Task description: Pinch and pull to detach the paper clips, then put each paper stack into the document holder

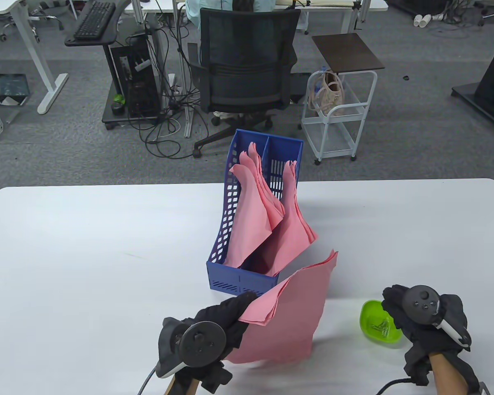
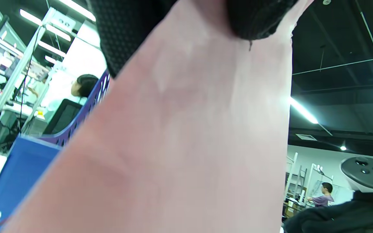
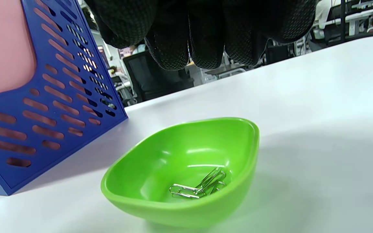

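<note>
- Paper first: your left hand (image 1: 220, 325) pinches a pink paper stack (image 1: 290, 317) by its near-left corner, fingers curled over the edge, just in front of the blue document holder (image 1: 241, 282).
- That stack is lifted and slanted, its far corner rising beside the holder's front right corner.
- Both compartments of the holder hold pink paper stacks (image 1: 257, 214), leaning and curling over toward you.
- Your right hand (image 1: 426, 319) hovers over the green bowl (image 1: 378, 327), to the right of the holder; its fingers (image 3: 206, 38) hang loosely curled and grip nothing.
- Several silver paper clips (image 3: 199, 187) lie in the bowl's bottom.
- Holder and bowl stand on the white tabletop (image 1: 86, 255).
</note>
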`<act>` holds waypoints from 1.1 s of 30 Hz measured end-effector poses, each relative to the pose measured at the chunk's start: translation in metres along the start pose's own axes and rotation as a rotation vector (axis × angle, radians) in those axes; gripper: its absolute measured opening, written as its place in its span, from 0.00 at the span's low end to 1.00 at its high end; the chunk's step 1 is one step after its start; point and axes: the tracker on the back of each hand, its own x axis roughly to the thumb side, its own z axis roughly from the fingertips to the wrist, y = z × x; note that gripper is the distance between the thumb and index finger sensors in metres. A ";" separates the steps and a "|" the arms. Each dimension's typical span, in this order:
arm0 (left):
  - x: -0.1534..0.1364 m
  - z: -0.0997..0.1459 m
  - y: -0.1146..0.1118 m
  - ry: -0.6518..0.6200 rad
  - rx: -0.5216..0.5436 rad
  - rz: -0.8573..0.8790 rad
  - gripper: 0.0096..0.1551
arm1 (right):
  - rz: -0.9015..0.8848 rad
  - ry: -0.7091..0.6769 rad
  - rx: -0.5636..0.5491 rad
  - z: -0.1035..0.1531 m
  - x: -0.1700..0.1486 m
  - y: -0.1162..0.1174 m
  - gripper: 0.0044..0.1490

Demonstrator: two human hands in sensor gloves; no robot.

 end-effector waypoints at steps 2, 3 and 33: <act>0.008 -0.001 0.014 0.007 0.028 -0.023 0.24 | -0.002 -0.006 -0.016 0.002 0.000 -0.002 0.31; 0.012 -0.002 0.021 0.010 0.039 -0.034 0.23 | -0.002 -0.010 -0.023 0.003 0.000 -0.003 0.31; 0.070 -0.092 0.078 0.296 0.196 -0.499 0.23 | -0.075 -0.033 -0.130 0.014 -0.010 -0.020 0.31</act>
